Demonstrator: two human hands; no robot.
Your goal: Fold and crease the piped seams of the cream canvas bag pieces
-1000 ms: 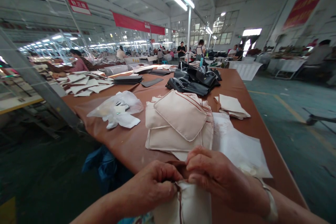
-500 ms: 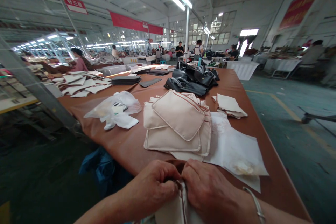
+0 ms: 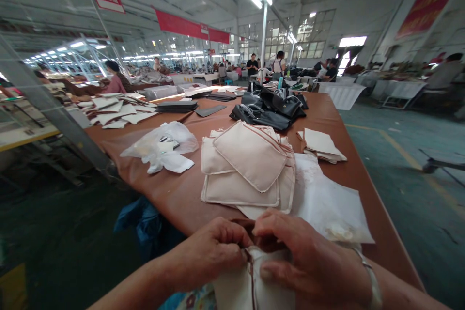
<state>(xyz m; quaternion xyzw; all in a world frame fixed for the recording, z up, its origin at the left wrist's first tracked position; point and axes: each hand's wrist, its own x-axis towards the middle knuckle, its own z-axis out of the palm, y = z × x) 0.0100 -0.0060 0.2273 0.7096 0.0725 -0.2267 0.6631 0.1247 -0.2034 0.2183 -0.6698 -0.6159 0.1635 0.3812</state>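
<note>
Holds a cream fabric piece (image 3: pixel 232 288) at the lower middle of the view, close to the body, nearer than a stack of cream panels (image 3: pixel 240 189). Runs lengthwise away from the wearer along a narrow dark-brown seam (image 3: pixel 250 276), almost straight up and down the view, with the far end between both hands and the near end cut off by the lower border. Shows matte, smooth cream faces on both sides of the seam and a curved brown edge (image 3: pixel 241 223) at the far end.

With the left hand (image 3: pixel 212 252), pinches the far end beside the seam, thumb and fingers together on the fabric. With the right hand (image 3: pixel 308 261), curls fingers over the brown edge and lays the thumb apart on the cream face; cannot tell how firmly. Wears a pale bracelet (image 3: pixel 368 273) on the right wrist.

Beyond, on a table (image 3: pixel 181 189) covered in smooth brown sheeting: in the stack, flat panels with finely notched edges, the topmost turned like a diamond, one corner toward the wearer. To its right, a milky, crinkled sheet (image 3: pixel 330 203); to its left, a translucent, crumpled plastic bag (image 3: pixel 163 143). Farther back, a heap of glossy black bags (image 3: pixel 269 109).
</note>
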